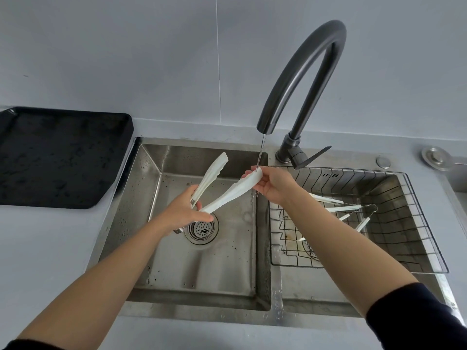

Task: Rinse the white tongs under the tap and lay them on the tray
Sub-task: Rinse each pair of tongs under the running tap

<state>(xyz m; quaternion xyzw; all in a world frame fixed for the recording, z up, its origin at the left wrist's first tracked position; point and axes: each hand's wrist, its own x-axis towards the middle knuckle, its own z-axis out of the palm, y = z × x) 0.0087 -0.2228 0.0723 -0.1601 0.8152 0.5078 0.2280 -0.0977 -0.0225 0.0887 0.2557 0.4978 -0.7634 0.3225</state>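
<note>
The white tongs (227,194) are spread open above the left sink basin (177,269). My left hand (185,212) grips them at the hinged handle end, just over the drain. My right hand (271,184) pinches the tip of the right arm of the tongs, holding it under a thin stream of water from the dark curved tap (303,72). The other arm of the tongs points up and back, free. The black tray (60,157) lies on the counter to the left of the sink, wet with droplets.
The right basin holds a wire rack (394,223) with several white-handled utensils (346,208) lying in it. The tap's lever (314,155) sticks out to the right. A round metal fitting (436,157) sits on the counter at far right. The drain strainer (202,229) is below my left hand.
</note>
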